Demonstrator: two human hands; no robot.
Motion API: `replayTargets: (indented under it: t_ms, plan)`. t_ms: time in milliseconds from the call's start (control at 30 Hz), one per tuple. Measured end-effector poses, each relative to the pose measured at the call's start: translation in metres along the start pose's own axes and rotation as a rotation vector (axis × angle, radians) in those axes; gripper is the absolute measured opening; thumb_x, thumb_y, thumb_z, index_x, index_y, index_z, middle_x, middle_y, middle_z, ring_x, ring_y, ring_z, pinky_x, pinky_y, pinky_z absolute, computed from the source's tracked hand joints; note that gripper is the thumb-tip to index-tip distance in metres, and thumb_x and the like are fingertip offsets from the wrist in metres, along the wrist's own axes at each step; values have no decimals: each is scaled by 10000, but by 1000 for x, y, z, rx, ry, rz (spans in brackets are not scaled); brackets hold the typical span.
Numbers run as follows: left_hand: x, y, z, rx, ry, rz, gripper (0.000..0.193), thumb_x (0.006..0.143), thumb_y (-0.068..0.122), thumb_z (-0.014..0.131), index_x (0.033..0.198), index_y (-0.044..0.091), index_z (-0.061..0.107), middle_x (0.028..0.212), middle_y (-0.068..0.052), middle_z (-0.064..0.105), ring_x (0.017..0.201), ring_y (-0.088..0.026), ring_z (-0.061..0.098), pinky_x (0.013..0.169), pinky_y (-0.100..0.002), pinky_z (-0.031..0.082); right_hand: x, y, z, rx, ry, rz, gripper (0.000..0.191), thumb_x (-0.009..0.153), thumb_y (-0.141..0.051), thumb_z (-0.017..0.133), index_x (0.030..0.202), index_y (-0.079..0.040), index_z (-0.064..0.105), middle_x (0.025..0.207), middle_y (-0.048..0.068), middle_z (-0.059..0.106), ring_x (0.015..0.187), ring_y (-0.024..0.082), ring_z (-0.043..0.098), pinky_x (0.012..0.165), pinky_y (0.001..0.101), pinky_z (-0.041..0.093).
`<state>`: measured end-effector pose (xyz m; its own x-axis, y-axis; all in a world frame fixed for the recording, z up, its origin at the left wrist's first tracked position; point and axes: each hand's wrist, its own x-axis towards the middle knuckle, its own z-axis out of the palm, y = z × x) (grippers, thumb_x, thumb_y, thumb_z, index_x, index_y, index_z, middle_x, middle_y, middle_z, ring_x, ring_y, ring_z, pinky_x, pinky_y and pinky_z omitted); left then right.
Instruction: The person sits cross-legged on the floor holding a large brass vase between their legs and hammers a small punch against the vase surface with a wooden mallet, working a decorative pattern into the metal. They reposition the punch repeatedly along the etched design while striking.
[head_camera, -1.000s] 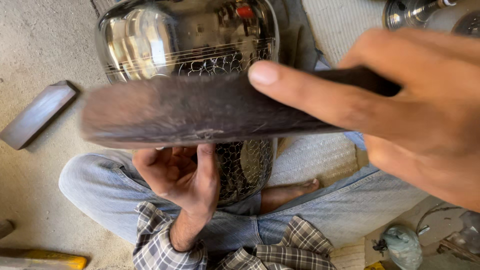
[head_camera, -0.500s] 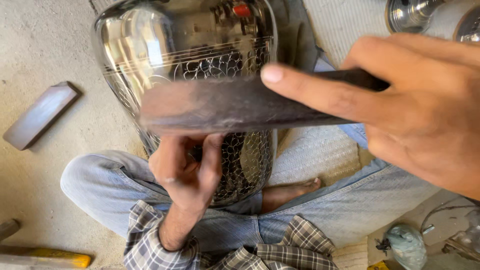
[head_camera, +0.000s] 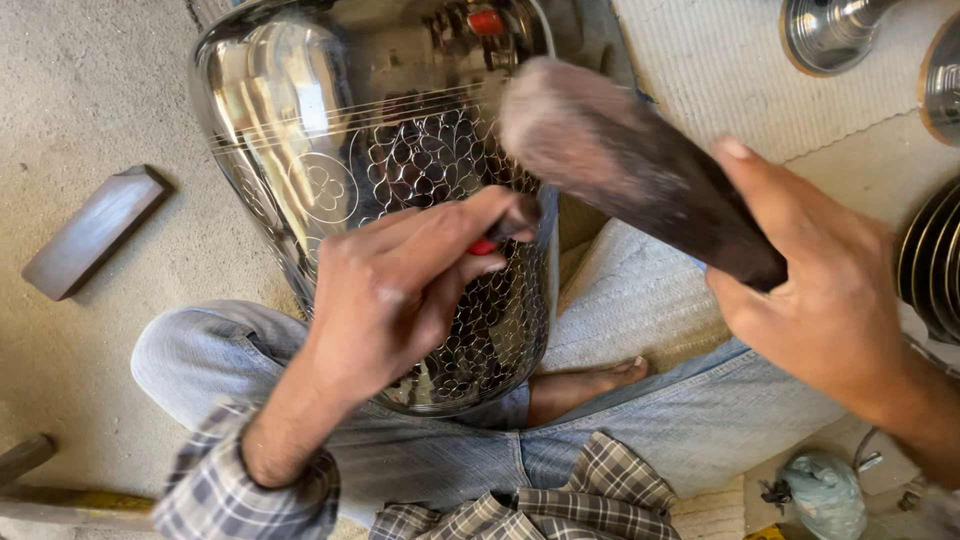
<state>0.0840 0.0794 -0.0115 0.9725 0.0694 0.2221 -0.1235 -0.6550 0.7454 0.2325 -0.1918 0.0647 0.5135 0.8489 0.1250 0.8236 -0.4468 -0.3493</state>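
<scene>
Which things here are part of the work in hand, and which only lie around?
In use: left hand holding a small tool; right hand with wooden mallet; engraved metal vessel.
Lying about: dark block; shiny metal pieces; pale bundle.

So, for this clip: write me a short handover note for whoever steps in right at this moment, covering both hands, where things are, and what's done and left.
Left hand: pinches a small punch tool with a red part, tip against the shiny metal vessel lying across the lap.
Right hand: grips a dark wooden mallet, raised above the tool, blurred.
Done: a floral scale pattern covers the vessel's middle and lower side, with thin lines and a round motif beside it.
Left: the upper polished part is still plain.
Nearby: dark block on the floor, left.
</scene>
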Motion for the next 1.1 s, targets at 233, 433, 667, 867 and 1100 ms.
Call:
replayTargets:
  t_ms: [233,433,667,867,1100]
  plan:
    - [33,-5,-28,-193,-332,185,700,755,-147,635,1402,120,626,1164,-42,801,805,-134,792,560,-264,613,-51,-14,40,752,323,365,913,919,129,727,1575,-86,131,959,54,642,842,117,655,771,248,578]
    - [35,1,-33,-228,-335,203,692,757,-170,614,1383,122,643,1196,-61,781,865,-117,801,618,-263,641,-59,-11,49,236,191,256,843,800,148,739,1498,-52,310,916,214,648,781,251,671,677,377,552]
    - [19,4,-19,-236,31,-58,266,965,-10,702,1214,39,624,1063,-78,789,769,-114,783,549,-240,645,-67,-5,54,224,126,226,828,815,60,742,1564,-29,401,1105,241,675,900,304,721,726,400,578]
    - [-7,17,-3,-212,268,-60,325,1055,13,730,1331,7,559,1122,-108,759,889,-124,793,729,-248,676,-44,18,38,-2,101,121,752,841,108,729,1529,-12,448,918,195,674,727,266,675,590,384,524]
    - [-12,12,9,-237,394,-35,229,1069,11,702,1257,-10,574,1112,-112,769,912,-127,806,687,-209,680,14,-7,-22,116,35,-63,719,891,131,692,1511,-91,403,1091,146,689,868,227,694,750,335,579]
